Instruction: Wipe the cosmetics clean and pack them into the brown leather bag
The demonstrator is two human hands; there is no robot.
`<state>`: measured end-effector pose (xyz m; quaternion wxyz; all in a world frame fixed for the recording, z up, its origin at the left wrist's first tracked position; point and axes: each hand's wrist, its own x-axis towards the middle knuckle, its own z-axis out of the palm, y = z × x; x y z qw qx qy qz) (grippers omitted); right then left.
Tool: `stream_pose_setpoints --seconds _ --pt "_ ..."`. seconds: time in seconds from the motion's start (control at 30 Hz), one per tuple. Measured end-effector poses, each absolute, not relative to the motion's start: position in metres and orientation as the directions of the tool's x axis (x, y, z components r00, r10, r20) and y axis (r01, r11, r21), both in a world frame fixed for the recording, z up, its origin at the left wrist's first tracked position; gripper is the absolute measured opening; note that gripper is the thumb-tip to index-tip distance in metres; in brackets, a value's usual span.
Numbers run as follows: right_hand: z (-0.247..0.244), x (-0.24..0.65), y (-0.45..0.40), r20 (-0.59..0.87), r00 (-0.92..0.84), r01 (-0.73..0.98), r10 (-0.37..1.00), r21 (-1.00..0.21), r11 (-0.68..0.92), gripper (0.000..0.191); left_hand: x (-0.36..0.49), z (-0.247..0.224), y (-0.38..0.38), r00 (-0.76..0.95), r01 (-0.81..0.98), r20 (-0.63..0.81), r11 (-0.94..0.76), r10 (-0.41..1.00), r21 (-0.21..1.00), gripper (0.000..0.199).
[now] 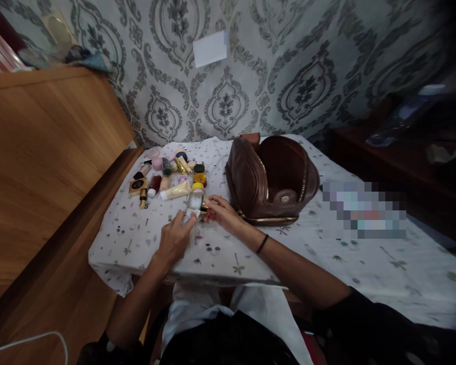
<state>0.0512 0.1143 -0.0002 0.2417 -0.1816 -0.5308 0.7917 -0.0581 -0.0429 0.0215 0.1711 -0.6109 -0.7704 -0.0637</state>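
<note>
My left hand point(175, 235) is closed, its fingertips pinching a crumpled white tissue or cloth point(192, 214). From the right, my right hand point(221, 212) is closed around a small black-and-gold container point(204, 205), partly hidden by the fingers. Just beyond both hands is a clear bottle with a yellow cap point(198, 186). A cream tube with a white cap point(176, 190) lies left of it. Several other cosmetics are gathered behind, among them a pink round jar point(157, 163), a dark red bottle with a white cap point(154, 185) and an amber jar point(199, 179).
A brown leather bag point(247, 182) with its zip undone stands right of my hands. The printed white tablecloth point(228, 258) covers the table. A wooden cabinet point(53, 116) rises at left. On a dark surface at right is a clear plastic bottle point(403, 114); a blurred-out patch lies nearer.
</note>
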Motion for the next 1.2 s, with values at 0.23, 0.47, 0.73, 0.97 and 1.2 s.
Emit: stream_pose_setpoints --seconds 0.23,0.47,0.73,0.97,1.2 --pt "0.005 0.052 0.117 -0.145 -0.858 -0.213 0.492 -0.772 -0.599 0.035 -0.059 0.012 -0.037 -0.226 0.97 0.474 0.151 0.851 0.191 0.028" --pt "0.008 0.055 0.118 -0.194 -0.895 -0.171 0.401 -0.682 -0.711 0.022 -0.061 0.018 -0.035 -0.513 0.736 0.468 0.088 0.72 0.672 0.012" --pt "0.006 0.055 0.117 -0.134 -0.909 -0.164 0.395 -0.755 -0.634 0.028 -0.072 0.026 -0.04 -0.519 0.692 0.401 0.095 0.755 0.716 0.017" --pt "0.007 0.06 0.111 -0.006 -0.919 -0.106 0.393 -0.959 -0.264 0.042 -0.083 0.035 -0.047 -0.41 0.742 0.387 0.056 0.826 0.668 0.023" --pt "0.024 0.067 0.103 0.308 -0.794 -0.184 0.525 -0.943 0.275 0.032 -0.088 0.051 -0.052 -0.331 0.782 0.418 -0.001 0.846 0.623 0.025"
